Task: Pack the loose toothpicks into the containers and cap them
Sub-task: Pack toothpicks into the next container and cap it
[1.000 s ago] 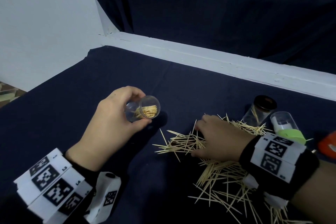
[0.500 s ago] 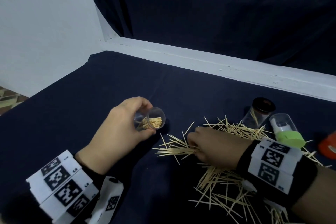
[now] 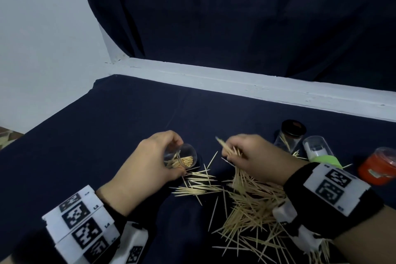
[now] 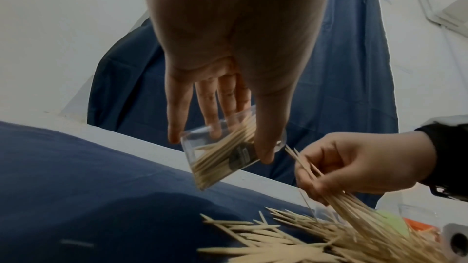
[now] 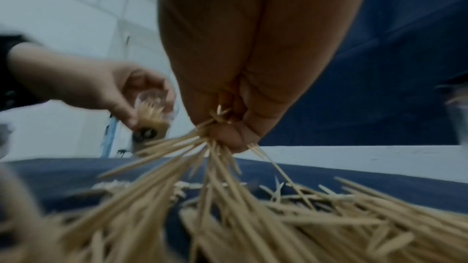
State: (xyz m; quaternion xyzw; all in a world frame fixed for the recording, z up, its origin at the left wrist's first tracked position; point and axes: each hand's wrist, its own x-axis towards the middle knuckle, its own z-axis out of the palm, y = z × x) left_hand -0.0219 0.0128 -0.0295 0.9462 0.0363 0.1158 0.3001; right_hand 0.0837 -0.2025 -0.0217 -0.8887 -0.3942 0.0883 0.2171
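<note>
Left hand (image 3: 150, 163): grip closed round a clear plastic container (image 3: 182, 157), thumb on one side and fingers on the other; container tilted, open mouth turned toward the right hand, partly filled with toothpicks lying lengthwise inside; held just above the tabletop (image 3: 107, 135), which is draped in dark blue cloth.

Right hand (image 3: 255, 156): grip pinched shut on a bundle of toothpicks (image 3: 230, 151); upper tips stick out past the fingers toward the container mouth, near it but apart in the head view; lower ends fan out downward to the heap; the right wrist view is blurred.

Loose toothpicks (image 3: 246, 206): a scattered heap on the cloth, below and in front of the right hand; a smaller flat cluster (image 3: 197, 188) lies between the two hands.

Black-lidded clear container (image 3: 289, 137): stands beyond the right hand, a few toothpicks inside; upright or leaning, cannot tell.

Clear container with green cap (image 3: 319, 152): just right of the black-lidded one; cap end nearer the viewer.

Red-orange jar (image 3: 379, 167): at the right edge of the tabletop, beside the green-capped one.

Both wrists: black bands bearing white blocks printed with black square markers (image 3: 334, 186).

Behind the tabletop: white ledge (image 3: 235, 83); dark blue curtain (image 3: 235, 17) above it.
</note>
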